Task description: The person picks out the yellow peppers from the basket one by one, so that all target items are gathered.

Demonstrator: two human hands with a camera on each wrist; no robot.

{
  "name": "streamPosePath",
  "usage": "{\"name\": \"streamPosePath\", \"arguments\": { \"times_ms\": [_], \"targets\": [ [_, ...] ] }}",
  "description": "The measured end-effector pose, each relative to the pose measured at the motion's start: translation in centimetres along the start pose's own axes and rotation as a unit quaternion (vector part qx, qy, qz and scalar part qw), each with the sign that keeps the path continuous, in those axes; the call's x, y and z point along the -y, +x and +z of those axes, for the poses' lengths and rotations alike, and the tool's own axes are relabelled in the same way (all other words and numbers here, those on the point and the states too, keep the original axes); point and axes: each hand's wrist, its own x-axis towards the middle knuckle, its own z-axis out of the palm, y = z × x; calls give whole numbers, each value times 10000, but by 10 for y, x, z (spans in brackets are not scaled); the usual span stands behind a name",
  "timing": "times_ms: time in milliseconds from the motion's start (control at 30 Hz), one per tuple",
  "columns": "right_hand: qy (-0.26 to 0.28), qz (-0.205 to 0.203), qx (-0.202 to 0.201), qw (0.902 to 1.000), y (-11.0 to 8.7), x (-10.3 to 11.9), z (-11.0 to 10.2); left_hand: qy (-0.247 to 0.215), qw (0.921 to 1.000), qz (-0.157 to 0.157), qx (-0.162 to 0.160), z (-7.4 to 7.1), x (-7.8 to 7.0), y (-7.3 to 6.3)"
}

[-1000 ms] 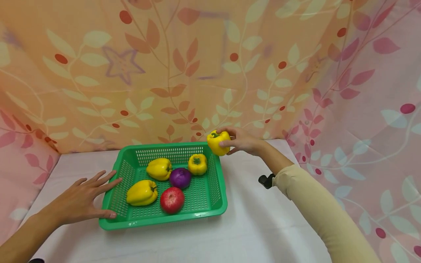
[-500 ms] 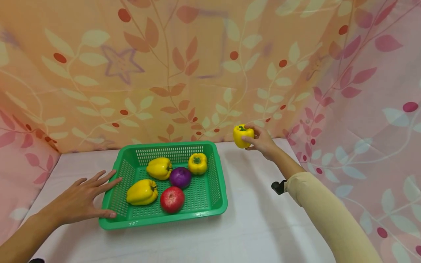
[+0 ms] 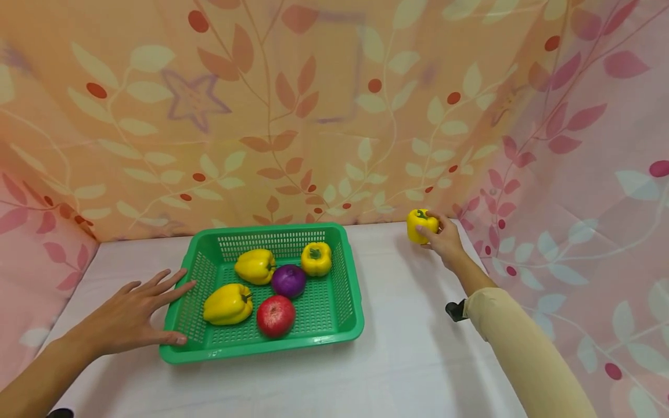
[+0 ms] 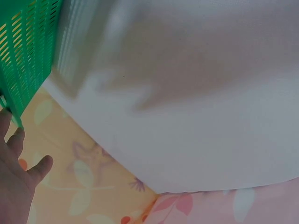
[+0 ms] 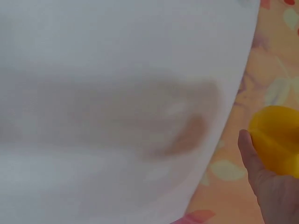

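My right hand (image 3: 445,239) grips a yellow bell pepper (image 3: 420,226) with a green stem, near the table's back right corner. In the right wrist view the same yellow bell pepper (image 5: 275,140) shows at the right edge, a finger along its side. Spread fingers of my left hand (image 3: 130,319) rest at the left rim of a green plastic basket (image 3: 261,346). The left wrist view has these fingertips at the wall of the basket (image 4: 32,51). Inside lie several more yellow bell peppers (image 3: 228,305), a purple onion (image 3: 288,281) and a red pomegranate (image 3: 275,316).
A white cloth covers the table (image 3: 387,348). Patterned curtains (image 3: 292,116) hang close behind it and along both sides. A black wrist camera (image 3: 456,310) sticks out from the right sleeve (image 3: 522,342).
My right hand has carried the yellow bell pepper from the basket's back right corner to the right, over the table. The left hand has stayed at the basket.
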Motion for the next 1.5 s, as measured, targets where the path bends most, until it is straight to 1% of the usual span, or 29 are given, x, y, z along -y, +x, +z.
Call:
{"name": "streamPosePath", "arguments": {
  "times_ms": [133, 367, 533, 633, 800, 1067, 1200, 1300, 1500],
  "targets": [
    [-111, 70, -151, 9998, 1, -15, -7, -19, 10000, -23, 41, -1, -1, 1],
    [-305, 113, -491, 9983, -1, -37, -13, -127, 9995, -135, 262, -2, -1, 1],
    [-378, 168, -679, 9968, 1, -51, -13, -107, 9995, -151, 246, -1, -1, 2],
    [-297, 216, -746, 9965, 2, -56, -12, -110, 9996, -144, 226, -1, -2, 2],
    [-431, 156, -657, 9968, 1, -60, -12, -140, 9995, -137, 257, -1, -2, 2],
    [-717, -23, -413, 9966, 0, -62, -18, -51, 9998, -83, 159, -2, -1, 3],
    [-892, -160, -323, 9954, -2, -59, -21, -36, 9997, -88, 245, -4, -1, 3],
    [-928, -255, -314, 9949, -3, -56, -23, -53, 9994, -119, 309, -5, -2, 3],
    [-1001, -166, -289, 9944, -2, -55, -26, -124, 9991, -166, 372, -4, -2, 2]
  ]
}}
